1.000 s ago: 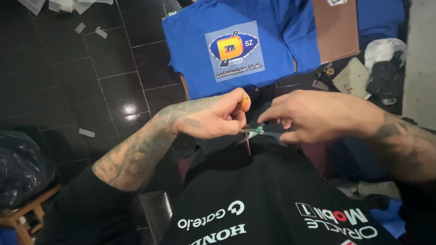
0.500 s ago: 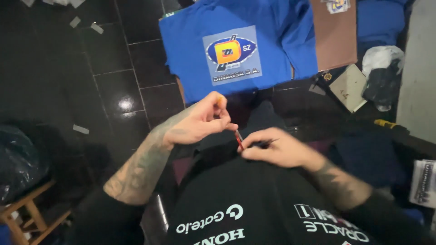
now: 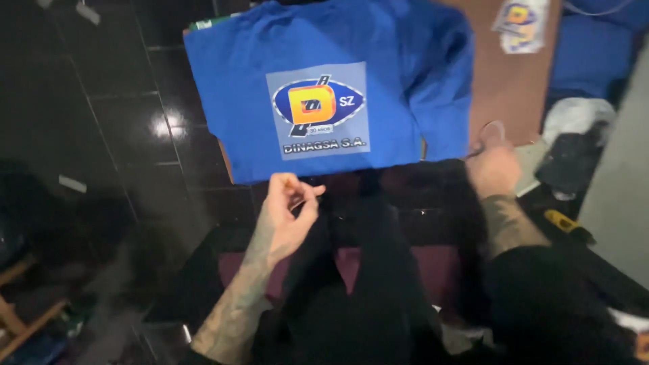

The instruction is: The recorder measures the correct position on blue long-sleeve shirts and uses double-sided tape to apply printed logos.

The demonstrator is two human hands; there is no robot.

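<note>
My left hand (image 3: 287, 213) hovers just below the near edge of a blue shirt (image 3: 236, 74), thumb and fingertips pinched together; whether anything small sits between them is too blurred to tell. The shirt lies flat on a brown board (image 3: 510, 88) and bears a pale square printed patch (image 3: 318, 111). My right hand (image 3: 493, 169) reaches to the board's near edge beside the shirt's right sleeve, closed on scissors whose pale looped handle (image 3: 493, 130) shows above the fingers. A black garment (image 3: 365, 270) lies over my lap between both arms.
A small printed sheet (image 3: 517, 23) lies on the board's far right. White and black bags (image 3: 574, 135) sit to the right, and a yellow-handled tool (image 3: 564, 222) lies near my right forearm. Dark glossy floor tiles (image 3: 122, 115) lie left, with a wooden stool (image 3: 20, 318) bottom left.
My hands have separated from the black garment at my chest. The right hand swung out right to the board with the scissors; the left rose towards the blue shirt. The view tilted forward.
</note>
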